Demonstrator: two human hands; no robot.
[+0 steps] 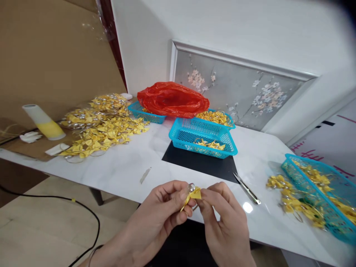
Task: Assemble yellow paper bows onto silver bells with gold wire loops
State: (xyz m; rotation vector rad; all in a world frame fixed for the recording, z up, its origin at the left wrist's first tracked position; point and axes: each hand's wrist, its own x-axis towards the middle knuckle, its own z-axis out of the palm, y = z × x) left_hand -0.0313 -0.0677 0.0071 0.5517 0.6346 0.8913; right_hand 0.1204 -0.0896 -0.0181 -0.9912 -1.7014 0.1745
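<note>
L hand (164, 209) fingers pinch a yellow bow (197, 193) w/ silver bell (191, 187), held up at abt the middle of the bench's (155, 148) front edge; R hand (226, 218) fingers closed on bow's right end. Metal tool (247, 188) nr front edge, just beyond R hand, tip at black mat (200, 163). Blue basket (203, 148) partly on mat; red bag (172, 100) behind, twd back edge. Bow pile (102, 135) nr left end; loose bows (296, 202) by right-end basket (306, 202).

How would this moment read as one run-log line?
left hand: pinching yellow ribbon piece with silvery ball | right hand: at its right edge | ahead: blue basket, black sheet | near right hand: metal tool
</note>
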